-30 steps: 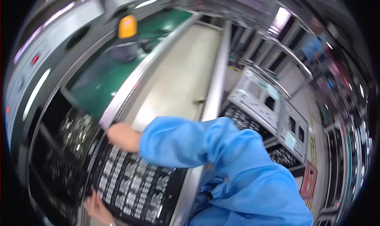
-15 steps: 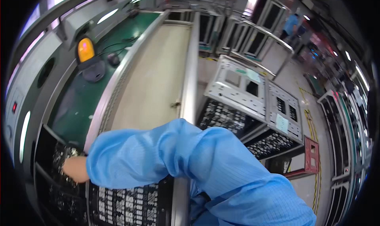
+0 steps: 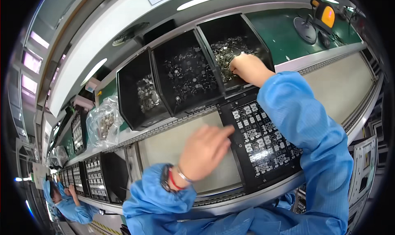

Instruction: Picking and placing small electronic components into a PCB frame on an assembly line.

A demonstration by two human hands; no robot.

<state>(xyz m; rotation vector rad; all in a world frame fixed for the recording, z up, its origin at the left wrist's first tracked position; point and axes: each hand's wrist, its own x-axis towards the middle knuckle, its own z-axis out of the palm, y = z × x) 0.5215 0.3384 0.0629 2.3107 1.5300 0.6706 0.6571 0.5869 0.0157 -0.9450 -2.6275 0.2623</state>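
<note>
Your right hand [image 3: 249,68] digs, fingers curled, into the far right bin [image 3: 230,50] of small metal parts; your left hand [image 3: 203,152], fingers loosely extended, touches the dark board tray [image 3: 263,140] lying just nearer on the tabletop [image 3: 173,148].

We're looking down from a head-worn fisheye camera, tilted forward and a little left over a conveyor bench [image 3: 181,148]. It's just the one view, so nothing is shared with another. We sit close: our blue sleeves enter from the lower edge, the left hand [image 3: 203,150] and right hand [image 3: 249,68] fill the centre. The black parts bins [image 3: 185,76] sit just beyond, at the top. Straight rails bow toward the dark round rim, and the line curves away to the lower left, where another worker [image 3: 66,202] shows small.
</note>
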